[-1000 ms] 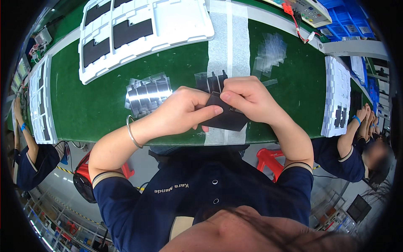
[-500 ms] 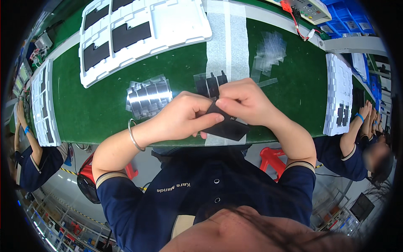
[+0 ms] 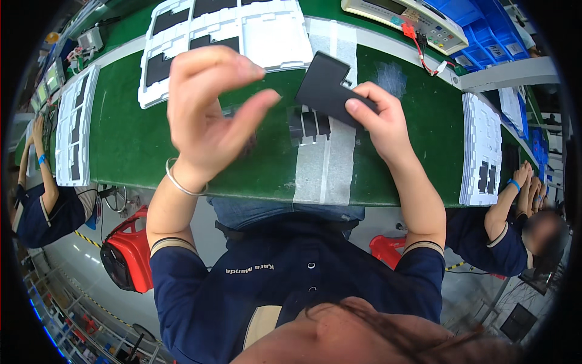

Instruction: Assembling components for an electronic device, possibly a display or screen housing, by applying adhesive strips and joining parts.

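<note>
Head view: black piece [image 3: 321, 88] is hanging above pale strip [image 3: 336, 179].
Right hand [image 3: 387, 126]: pinching its near end.
Left hand [image 3: 203, 121]: fingers standing wide apart.
Black piece: seemingly light, stiff; edges likely offering best hold.

The black piece [image 3: 322, 85] looks smooth and dull, the tray [image 3: 276, 37] white plastic, the bracelet [image 3: 172, 180] shiny metal.

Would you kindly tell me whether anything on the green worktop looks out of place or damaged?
Nothing looks plainly damaged, including the black piece in the right hand. The black strips look slightly untidy, straddling the left edge of the white paper runner.
</note>
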Demonstrator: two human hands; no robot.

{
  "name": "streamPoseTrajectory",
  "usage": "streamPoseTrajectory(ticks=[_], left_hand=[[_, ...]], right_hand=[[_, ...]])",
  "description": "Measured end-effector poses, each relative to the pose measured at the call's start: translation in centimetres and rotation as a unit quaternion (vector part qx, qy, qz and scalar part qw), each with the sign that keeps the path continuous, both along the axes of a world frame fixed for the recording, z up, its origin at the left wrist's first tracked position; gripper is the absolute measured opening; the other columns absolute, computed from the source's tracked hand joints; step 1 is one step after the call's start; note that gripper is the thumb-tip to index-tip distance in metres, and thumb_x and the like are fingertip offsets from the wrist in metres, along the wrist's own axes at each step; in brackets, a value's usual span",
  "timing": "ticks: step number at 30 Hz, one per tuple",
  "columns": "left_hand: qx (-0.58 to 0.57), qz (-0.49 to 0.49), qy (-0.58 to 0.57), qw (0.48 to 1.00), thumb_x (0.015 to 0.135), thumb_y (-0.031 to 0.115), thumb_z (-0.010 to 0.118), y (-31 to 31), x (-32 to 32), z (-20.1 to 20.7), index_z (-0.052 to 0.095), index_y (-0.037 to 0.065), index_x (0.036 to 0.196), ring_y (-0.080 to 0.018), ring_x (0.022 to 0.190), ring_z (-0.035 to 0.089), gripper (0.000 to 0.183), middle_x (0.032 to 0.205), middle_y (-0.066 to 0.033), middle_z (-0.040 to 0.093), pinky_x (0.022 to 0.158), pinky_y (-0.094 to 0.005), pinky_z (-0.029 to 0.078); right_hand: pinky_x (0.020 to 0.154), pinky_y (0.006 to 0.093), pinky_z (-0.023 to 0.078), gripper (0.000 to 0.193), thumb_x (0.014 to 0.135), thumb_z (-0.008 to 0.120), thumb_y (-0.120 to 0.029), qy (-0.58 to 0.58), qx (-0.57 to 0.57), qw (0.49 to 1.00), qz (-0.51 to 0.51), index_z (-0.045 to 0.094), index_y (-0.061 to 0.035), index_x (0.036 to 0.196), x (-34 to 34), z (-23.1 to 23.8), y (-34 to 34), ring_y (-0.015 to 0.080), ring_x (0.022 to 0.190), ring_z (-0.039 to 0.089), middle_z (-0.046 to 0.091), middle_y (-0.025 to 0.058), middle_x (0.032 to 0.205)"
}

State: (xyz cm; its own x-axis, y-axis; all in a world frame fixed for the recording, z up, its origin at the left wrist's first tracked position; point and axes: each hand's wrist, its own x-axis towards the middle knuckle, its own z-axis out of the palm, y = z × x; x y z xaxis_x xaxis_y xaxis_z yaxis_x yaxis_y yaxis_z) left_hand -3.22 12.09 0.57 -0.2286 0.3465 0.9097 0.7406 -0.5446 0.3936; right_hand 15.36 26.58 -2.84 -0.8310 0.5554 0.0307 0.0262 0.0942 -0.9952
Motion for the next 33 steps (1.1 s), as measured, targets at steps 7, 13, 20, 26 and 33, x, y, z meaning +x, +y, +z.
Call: streamPoseTrajectory(ticks=[7, 13, 20, 26, 33], left_hand=[[0.024, -0.240, -0.034, 0.970, 0.076, 0.014, 0.069, -2.3, 5.1, 5.5, 0.041, 0.006, 0.099, -0.0184, 0.064, 0.050, 0.038, 0.092, -0.0135, 0.051, 0.049, -0.0254, 0.042], [0.051, -0.299, -0.123, 0.945, 0.081, 0.023, 0.063, -5.3, 7.2, 8.0, 0.046, 0.009, 0.091, -0.0120, 0.062, 0.049, 0.024, 0.081, -0.0061, 0.057, 0.048, -0.0206, 0.033], [0.218, -0.241, -0.180, 0.928, 0.079, 0.019, 0.061, -15.2, -1.5, 6.4, 0.054, 0.011, 0.083, -0.0077, 0.062, 0.050, 0.011, 0.077, 0.0000, 0.059, 0.053, -0.0202, 0.035], [0.347, -0.126, -0.195, 0.909, 0.077, 0.016, 0.060, -5.8, 7.2, 9.5, 0.061, 0.013, 0.076, -0.0039, 0.063, 0.052, 0.003, 0.074, 0.0053, 0.061, 0.058, -0.0198, 0.037], [0.432, -0.049, -0.097, 0.896, 0.077, 0.012, 0.057, -7.4, 7.5, 8.4, 0.062, 0.014, 0.081, -0.0020, 0.067, 0.053, 0.007, 0.073, 0.0090, 0.060, 0.060, -0.0178, 0.037]], right_hand=[[0.063, 0.0203, 0.037, 0.014, 0.082, 0.060, -0.015, -0.029, -0.011, 0.999, -0.028, 0.057, -0.0012, 0.082, -0.4, -2.3, 1.0, 0.0046, 0.068, 0.045, 0.053, -0.0024, 0.073], [0.062, 0.0203, 0.036, 0.014, 0.082, 0.060, -0.016, -0.013, -0.023, 1.000, -0.009, 0.057, -0.0015, 0.081, -0.9, -1.5, 0.0, 0.0047, 0.068, 0.044, 0.052, -0.0024, 0.072], [0.061, 0.0197, 0.035, 0.014, 0.082, 0.059, -0.016, -0.034, -0.002, 0.999, -0.033, 0.057, -0.0018, 0.081, -0.1, -2.4, 0.6, 0.0045, 0.066, 0.043, 0.052, -0.0029, 0.071], [0.069, 0.0201, 0.037, 0.011, 0.082, 0.057, -0.013, -0.038, -0.035, 0.999, 0.014, 0.056, -0.0017, 0.082, -1.2, -1.3, -0.4, 0.0048, 0.074, 0.046, 0.054, -0.0014, 0.077], [0.062, 0.0198, 0.039, 0.014, 0.082, 0.060, -0.016, -0.019, -0.001, 1.000, -0.001, 0.058, -0.0019, 0.083, 0.1, -0.8, 0.8, 0.0043, 0.067, 0.048, 0.055, -0.0019, 0.073]])
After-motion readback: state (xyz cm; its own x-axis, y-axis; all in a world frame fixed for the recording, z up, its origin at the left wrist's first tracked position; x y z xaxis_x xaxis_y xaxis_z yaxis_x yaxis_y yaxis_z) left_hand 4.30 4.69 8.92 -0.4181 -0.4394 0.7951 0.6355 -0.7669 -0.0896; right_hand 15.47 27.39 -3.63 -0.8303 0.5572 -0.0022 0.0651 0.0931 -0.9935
